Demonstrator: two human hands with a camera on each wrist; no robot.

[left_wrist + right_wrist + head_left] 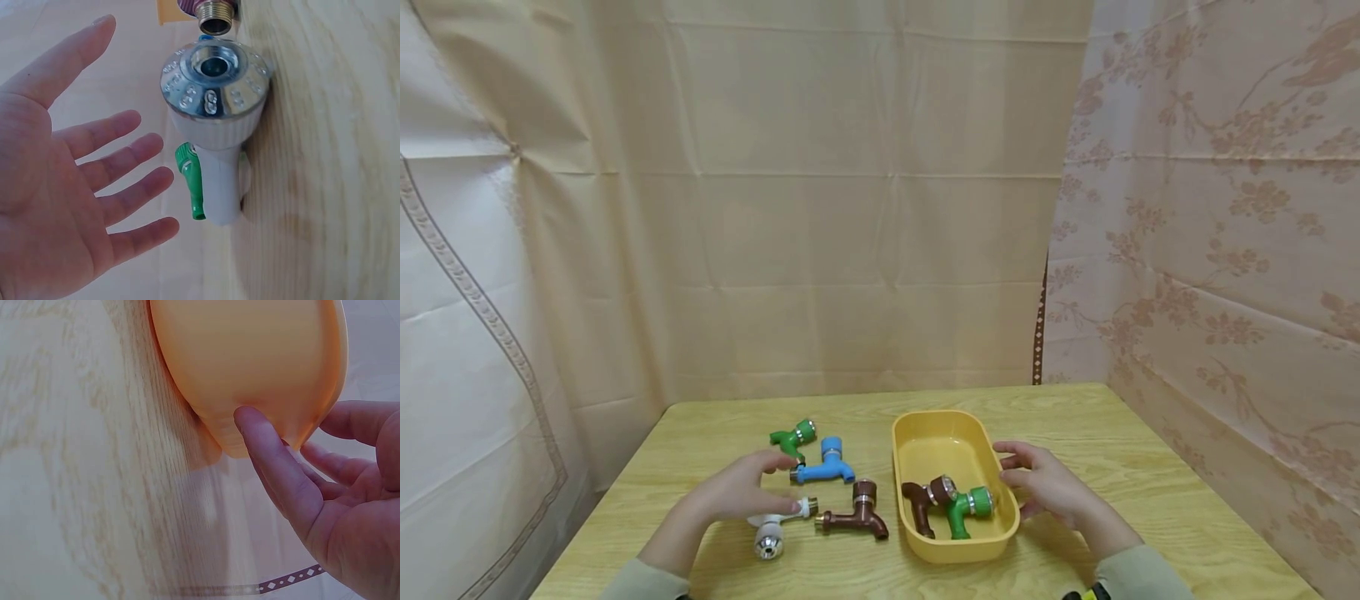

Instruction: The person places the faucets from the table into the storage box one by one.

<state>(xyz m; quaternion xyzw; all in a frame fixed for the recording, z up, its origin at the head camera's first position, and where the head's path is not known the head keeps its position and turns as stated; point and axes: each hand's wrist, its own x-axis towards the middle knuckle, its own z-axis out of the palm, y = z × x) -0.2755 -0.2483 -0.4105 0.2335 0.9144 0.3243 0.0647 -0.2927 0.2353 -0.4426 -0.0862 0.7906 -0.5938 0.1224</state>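
With fingers spread, my left hand (741,490) hovers over a white faucet (770,537) with a chrome cap. In the left wrist view the palm shows bare beside that faucet (215,128), holding nothing. My right hand (1051,485) is at the right side of a yellow plastic tub (928,418), fingertips right at its rim. The right wrist view has the thumb overlapping the tub's outer wall (250,356), the other fingers loosely bent. Inside the tub lie a brown faucet (919,500) and a green faucet (960,515).
Left of the tub, a second brown faucet (859,521), a blue faucet (824,472) and another green faucet (788,440) lie on the wooden table (1150,467). Behind the table hangs a beige curtain (850,250); a floral curtain (1240,250) hangs at right.
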